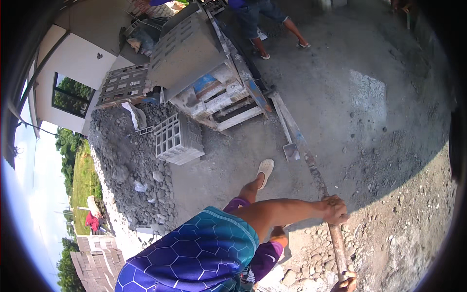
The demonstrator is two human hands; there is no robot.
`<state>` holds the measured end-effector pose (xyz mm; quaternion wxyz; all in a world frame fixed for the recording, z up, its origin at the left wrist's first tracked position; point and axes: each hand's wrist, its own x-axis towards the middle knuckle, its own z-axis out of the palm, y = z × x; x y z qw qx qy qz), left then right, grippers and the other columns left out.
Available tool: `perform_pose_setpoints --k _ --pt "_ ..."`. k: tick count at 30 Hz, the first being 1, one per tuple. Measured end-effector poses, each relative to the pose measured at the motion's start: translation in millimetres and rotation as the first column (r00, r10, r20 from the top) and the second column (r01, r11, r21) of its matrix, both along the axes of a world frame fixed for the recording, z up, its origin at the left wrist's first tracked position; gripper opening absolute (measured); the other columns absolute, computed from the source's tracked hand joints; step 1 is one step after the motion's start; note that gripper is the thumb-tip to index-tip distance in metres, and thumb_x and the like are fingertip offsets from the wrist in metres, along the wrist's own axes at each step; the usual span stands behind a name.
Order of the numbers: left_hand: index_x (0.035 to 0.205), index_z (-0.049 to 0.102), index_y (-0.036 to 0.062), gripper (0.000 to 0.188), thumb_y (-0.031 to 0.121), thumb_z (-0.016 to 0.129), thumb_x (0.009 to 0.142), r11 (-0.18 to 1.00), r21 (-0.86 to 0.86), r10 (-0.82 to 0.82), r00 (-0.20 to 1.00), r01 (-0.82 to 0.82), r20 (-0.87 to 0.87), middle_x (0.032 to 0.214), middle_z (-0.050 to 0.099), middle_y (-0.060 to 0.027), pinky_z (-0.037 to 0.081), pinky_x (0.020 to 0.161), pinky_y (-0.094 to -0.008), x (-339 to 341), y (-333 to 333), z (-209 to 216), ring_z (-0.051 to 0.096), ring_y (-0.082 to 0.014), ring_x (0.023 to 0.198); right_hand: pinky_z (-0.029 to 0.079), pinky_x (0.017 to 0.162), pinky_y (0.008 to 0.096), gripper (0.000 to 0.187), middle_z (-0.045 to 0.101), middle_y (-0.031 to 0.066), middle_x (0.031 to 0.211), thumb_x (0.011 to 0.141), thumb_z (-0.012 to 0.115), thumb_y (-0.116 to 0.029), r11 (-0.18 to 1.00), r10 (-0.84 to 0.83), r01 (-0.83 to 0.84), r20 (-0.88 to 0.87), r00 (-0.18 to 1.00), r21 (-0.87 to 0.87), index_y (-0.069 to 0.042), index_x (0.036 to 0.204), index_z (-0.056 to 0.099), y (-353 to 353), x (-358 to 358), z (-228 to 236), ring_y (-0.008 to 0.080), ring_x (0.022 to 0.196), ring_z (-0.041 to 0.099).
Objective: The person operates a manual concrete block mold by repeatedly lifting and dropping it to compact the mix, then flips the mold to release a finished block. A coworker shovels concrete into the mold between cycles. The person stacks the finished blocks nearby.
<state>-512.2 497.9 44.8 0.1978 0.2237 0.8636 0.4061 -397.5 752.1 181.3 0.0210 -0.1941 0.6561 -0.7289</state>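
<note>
My left hand (335,210) is wrapped round a long, brown, round pole (337,246), partway along it. My right hand (346,282) grips the same pole lower down, at the bottom edge, where part of the hand is cut off. The pole's upper stretch is crusted with grey and reaches up to a flat metal arm (283,117) with blue paint on it. Whether the two are joined, I cannot tell. That arm runs to a worn block-making machine (228,104) with a slotted, dusty top. A squarish grey plate (291,152) sits at the arm's lower end.
Hollow concrete blocks (179,141) stand beside the machine, before a gravel heap (131,165). Another person's legs (265,24) show beyond the machine. A stack of blocks (99,263) lies at lower left. Loose stones (311,253) cover the ground near my feet.
</note>
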Motion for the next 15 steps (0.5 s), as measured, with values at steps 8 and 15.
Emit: perform_pose_setpoints --k 8,15 --pt "0.079 0.069 0.0113 0.033 0.043 0.071 0.089 0.97 0.105 0.219 0.975 -0.22 0.016 0.073 0.067 -0.0096 0.055 0.076 -0.05 20 79 -195 0.068 -0.0332 0.072 0.057 0.088 0.0596 0.057 0.077 0.0267 0.106 0.068 0.074 -0.015 0.016 -0.43 -0.423 0.388 0.815 0.906 -0.006 0.125 0.07 -43 -39 -262 0.0487 0.097 0.074" --pt "0.121 0.069 -0.001 0.047 0.043 0.055 0.113 0.061 0.163 0.569 0.169 -0.985 0.805 0.092 0.072 -0.0077 0.056 0.061 -0.0292 82 -185 -285 0.069 -0.0139 0.072 0.058 0.095 0.0543 0.05 0.077 0.0255 0.116 0.075 0.073 -0.018 -0.105 -0.596 -0.57 0.407 0.692 0.815 -0.011 0.124 0.074 -14 -9 -401 0.0458 0.108 0.074"
